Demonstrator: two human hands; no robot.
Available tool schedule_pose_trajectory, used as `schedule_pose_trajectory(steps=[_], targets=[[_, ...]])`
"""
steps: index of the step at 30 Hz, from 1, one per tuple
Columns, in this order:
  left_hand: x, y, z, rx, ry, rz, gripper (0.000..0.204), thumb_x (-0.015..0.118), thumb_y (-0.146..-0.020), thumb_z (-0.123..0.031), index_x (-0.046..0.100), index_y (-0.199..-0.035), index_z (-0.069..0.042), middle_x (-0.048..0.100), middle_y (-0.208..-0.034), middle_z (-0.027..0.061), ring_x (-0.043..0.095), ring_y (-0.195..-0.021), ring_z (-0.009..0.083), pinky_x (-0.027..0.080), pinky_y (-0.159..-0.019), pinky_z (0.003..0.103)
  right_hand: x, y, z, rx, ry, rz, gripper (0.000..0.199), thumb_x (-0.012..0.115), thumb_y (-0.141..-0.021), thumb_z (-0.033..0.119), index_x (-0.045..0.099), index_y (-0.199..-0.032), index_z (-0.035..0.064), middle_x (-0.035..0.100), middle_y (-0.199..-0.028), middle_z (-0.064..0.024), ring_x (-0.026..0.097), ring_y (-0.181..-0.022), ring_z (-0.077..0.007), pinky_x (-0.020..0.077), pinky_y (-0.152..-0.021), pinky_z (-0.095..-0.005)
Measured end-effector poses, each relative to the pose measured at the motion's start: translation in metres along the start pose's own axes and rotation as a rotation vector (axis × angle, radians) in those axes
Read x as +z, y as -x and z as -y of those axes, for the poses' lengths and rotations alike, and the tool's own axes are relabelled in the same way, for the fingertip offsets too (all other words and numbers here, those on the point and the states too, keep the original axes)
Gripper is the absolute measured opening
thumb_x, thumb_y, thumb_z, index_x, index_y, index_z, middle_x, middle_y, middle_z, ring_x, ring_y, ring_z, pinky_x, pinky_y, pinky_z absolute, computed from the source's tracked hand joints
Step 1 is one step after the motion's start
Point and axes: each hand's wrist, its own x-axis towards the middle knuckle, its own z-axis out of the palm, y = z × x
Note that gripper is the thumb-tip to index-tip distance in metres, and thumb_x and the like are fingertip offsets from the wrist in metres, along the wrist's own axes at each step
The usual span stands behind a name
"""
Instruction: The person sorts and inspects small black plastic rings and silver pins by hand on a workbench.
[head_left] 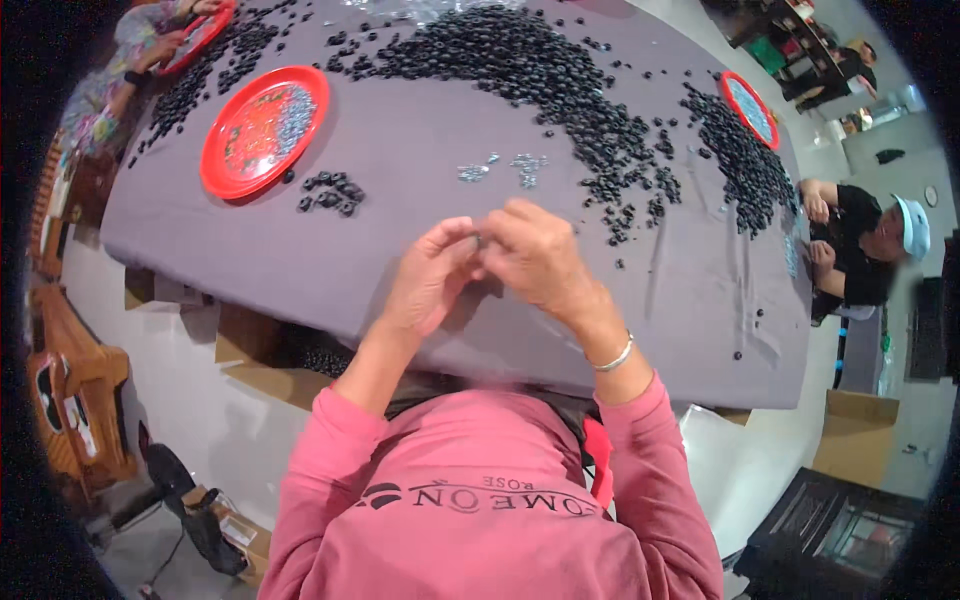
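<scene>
We have both hands raised together just above the near edge of the grey-covered tabletop (400, 190). Our left hand (428, 280) and right hand (535, 255) meet at the fingertips, and the fingers of both are pressed together around a tiny dark piece (480, 241) pinched between them; it is too small and blurred for us to say what it is. It sits in the air between our thumbs, apart from the cloth. Just beyond our hands lie a few small silvery metal bits (505, 167), and past them a broad curved heap of black rings (540, 75). To the left sits a little cluster of black rings (333, 192) just beside a red plate (225, 165) holding more silvery pieces. We judge this to be the fitting step, with two small parts being joined by hand. The next move likely calls for a steady pinch and close alignment, since the parts are tiny and could slip. A second red plate (728, 85) lies far right, near another person's arms (828, 205).
</scene>
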Motion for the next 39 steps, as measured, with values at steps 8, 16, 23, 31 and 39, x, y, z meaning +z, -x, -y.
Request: schedule_pose_trajectory(steps=[8,16,23,31,39], targets=[[0.031,-0.004,0.008,0.068,-0.228,-0.127,0.022,0.059,-0.088,-0.005,0.058,-0.11,-0.001,0.061,-0.098,0.0037,0.058,-0.083,0.0115,0.047,-0.071,0.026,-0.022,-0.008,0.007,0.029,0.312,0.331,0.016,0.065,-0.067,0.007,0.058,-0.081,0.0061,0.057,-0.076,-0.0097,0.058,-0.078,-0.0291,0.0433,-0.067,-0.0413],[0.014,0.007,-0.002,0.055,-0.235,-0.082,0.021,0.061,-0.087,-0.005,0.06,-0.106,0.0,0.063,-0.09,0.0041,0.06,-0.076,0.0121,0.048,-0.069,0.026,-0.022,-0.018,0.025,-0.063,0.355,0.469,0.02,0.066,-0.068,0.006,0.055,-0.085,0.0051,0.057,-0.078,-0.0105,0.058,-0.08,-0.0296,0.0432,-0.073,-0.0388],[0.002,0.016,-0.006,0.054,-0.275,-0.068,0.017,0.06,-0.088,-0.007,0.062,-0.104,-0.002,0.064,-0.091,0.0045,0.06,-0.078,0.0121,0.049,-0.071,0.026,-0.012,-0.021,0.028,-0.112,0.195,0.41,0.017,0.066,-0.068,0.005,0.053,-0.078,0.0034,0.056,-0.075,-0.0112,0.059,-0.074,-0.0306,0.0453,-0.067,-0.0407],[-0.001,0.02,-0.01,-0.007,-0.102,-0.056,0.014,0.059,-0.088,-0.004,0.061,-0.103,-0.004,0.063,-0.093,0.004,0.06,-0.083,0.0129,0.05,-0.073,0.026,-0.014,-0.005,0.027,0.298,-0.457,0.185,0.012,0.06,-0.077,-0.001,0.064,-0.089,-0.0009,0.063,-0.075,-0.0054,0.058,-0.065,-0.0105,0.0468,-0.057,-0.0238],[-0.003,0.008,0.0,-0.027,-0.03,0.004,0.013,0.059,-0.089,-0.006,0.06,-0.101,-0.009,0.062,-0.091,0.0024,0.061,-0.083,0.0123,0.05,-0.072,0.027,-0.068,0.061,-0.035,0.667,-0.472,-0.514,0.007,0.058,-0.086,0.003,0.062,-0.091,-0.0003,0.06,-0.075,-0.0031,0.053,-0.067,-0.0075,0.042,-0.06,-0.0202]])
